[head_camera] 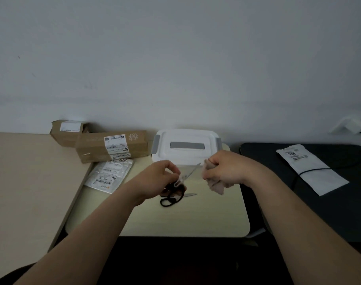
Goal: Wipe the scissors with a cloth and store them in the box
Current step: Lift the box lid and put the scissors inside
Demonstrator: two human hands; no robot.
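Wiping stage, not finished. Left hand (165,173) grips scissors (191,171) by the handle end, held above the middle of the table (155,223), blade angled up toward the cloth (215,185). Right hand (225,167) is clenched round the bunched cloth, just beside the blade tip; contact can't be told. A black-handled pair (171,200) seems to lie on the table under the left hand; can't tell if it's separate or part of the held one. Box (185,155) sits at the table's far edge, white lid on, grey side clips. Left to do: finish the wipe, open the box, put scissors in, likely close the lid.
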